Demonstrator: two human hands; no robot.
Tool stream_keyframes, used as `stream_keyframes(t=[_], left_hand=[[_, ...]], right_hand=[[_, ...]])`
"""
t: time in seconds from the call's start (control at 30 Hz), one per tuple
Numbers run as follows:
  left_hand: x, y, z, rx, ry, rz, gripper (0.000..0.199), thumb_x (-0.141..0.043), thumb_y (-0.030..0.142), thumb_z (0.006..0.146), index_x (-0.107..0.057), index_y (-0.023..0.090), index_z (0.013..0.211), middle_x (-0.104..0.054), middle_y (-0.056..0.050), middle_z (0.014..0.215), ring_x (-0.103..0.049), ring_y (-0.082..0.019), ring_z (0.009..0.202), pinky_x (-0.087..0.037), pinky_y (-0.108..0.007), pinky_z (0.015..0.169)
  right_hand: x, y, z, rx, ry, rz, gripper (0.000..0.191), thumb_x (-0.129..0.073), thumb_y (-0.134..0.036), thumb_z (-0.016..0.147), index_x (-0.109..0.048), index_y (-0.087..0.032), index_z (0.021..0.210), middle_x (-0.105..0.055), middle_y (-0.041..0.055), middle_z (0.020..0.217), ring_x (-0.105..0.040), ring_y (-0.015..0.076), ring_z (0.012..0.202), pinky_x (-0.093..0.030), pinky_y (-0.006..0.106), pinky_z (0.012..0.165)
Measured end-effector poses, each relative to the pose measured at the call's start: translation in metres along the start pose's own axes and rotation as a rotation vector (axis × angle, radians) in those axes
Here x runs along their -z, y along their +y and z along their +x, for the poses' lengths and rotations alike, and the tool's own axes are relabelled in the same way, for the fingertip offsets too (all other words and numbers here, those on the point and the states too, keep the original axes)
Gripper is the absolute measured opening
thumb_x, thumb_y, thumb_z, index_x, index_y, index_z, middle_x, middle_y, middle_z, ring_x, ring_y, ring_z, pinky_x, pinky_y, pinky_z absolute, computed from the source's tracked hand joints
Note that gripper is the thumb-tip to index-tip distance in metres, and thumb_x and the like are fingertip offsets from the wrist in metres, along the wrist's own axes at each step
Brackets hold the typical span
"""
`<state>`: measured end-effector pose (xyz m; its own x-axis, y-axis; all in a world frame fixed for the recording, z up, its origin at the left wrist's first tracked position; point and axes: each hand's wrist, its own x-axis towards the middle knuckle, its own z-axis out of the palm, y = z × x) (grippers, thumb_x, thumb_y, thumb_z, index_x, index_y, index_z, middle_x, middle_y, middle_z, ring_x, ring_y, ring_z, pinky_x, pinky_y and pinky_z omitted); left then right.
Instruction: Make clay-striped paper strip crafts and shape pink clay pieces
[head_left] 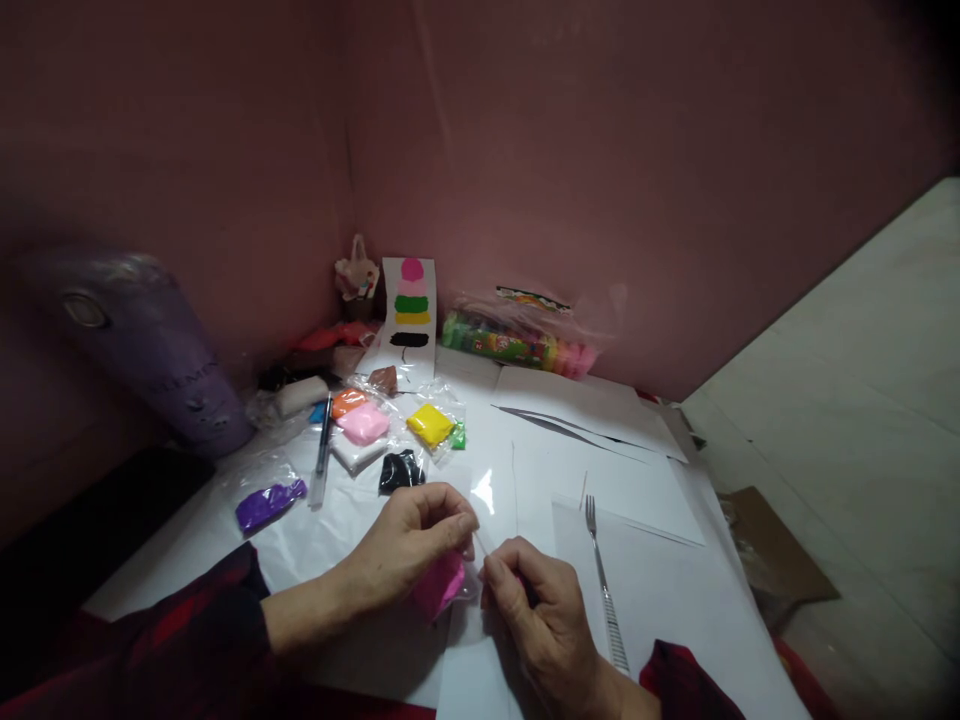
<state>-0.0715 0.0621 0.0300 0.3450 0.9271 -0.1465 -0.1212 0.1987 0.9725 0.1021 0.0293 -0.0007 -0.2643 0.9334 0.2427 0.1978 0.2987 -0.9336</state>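
Observation:
A small clear plastic bag with bright magenta clay [441, 585] hangs between my two hands, above the white paper near the table's front. My left hand [409, 540] is closed on the upper edge of the bag, thumb against the fingers. My right hand [544, 610] is closed in a pinch on the bag's right-hand edge, and a thin strip of plastic stretches between the hands. Part of the clay is hidden behind my left hand. Just beyond that hand lies a packet of black clay [401, 470]. To the right of my right hand rests a metal fork [604, 580], tines pointing away.
Clay packets in purple [270, 506], pink [362, 423] and yellow [430, 425] lie left and centre, beside a pen [324, 440]. A purple bottle [172, 360] stands at left. Behind are a painted paper strip [411, 315] and a bag of colourful tubes [517, 345] against the wall.

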Motion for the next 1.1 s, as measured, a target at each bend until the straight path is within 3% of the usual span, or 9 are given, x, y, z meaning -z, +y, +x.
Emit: stream_keyframes(t=[0.27,0.5,1.1], left_hand=[[-0.0013,-0.0047,0.0004,0.047,-0.054,-0.036,0.025,-0.069,0.036,0.076,-0.059,0.013,0.074,-0.060,0.002,0.058,-0.054,-0.008,0.051,-0.039,-0.020,0.050],[-0.0033,-0.0018,-0.0008,-0.002,-0.017,0.002,0.024,-0.069,0.035,0.076,-0.060,0.013,0.072,-0.058,0.003,0.058,-0.052,-0.008,0.053,-0.039,-0.020,0.051],[-0.0032,0.0001,0.0015,0.057,-0.036,0.016,0.027,-0.070,0.038,0.073,-0.059,0.013,0.072,-0.058,0.003,0.057,-0.052,-0.008,0.050,-0.038,-0.019,0.048]], right_hand=[[0.0008,-0.0006,0.0015,0.006,-0.014,-0.011,0.031,-0.047,-0.033,0.094,-0.053,-0.017,0.068,-0.042,-0.0036,0.056,-0.037,0.0096,0.050,-0.032,0.023,0.047],[0.0010,-0.0010,0.0025,-0.014,-0.013,-0.011,0.031,-0.048,-0.034,0.094,-0.053,-0.016,0.069,-0.042,-0.0035,0.057,-0.037,0.0096,0.051,-0.032,0.022,0.047],[0.0011,-0.0027,0.0033,0.011,-0.028,-0.069,0.031,-0.047,-0.033,0.093,-0.053,-0.016,0.067,-0.041,-0.0042,0.056,-0.036,0.0092,0.050,-0.031,0.022,0.047]])
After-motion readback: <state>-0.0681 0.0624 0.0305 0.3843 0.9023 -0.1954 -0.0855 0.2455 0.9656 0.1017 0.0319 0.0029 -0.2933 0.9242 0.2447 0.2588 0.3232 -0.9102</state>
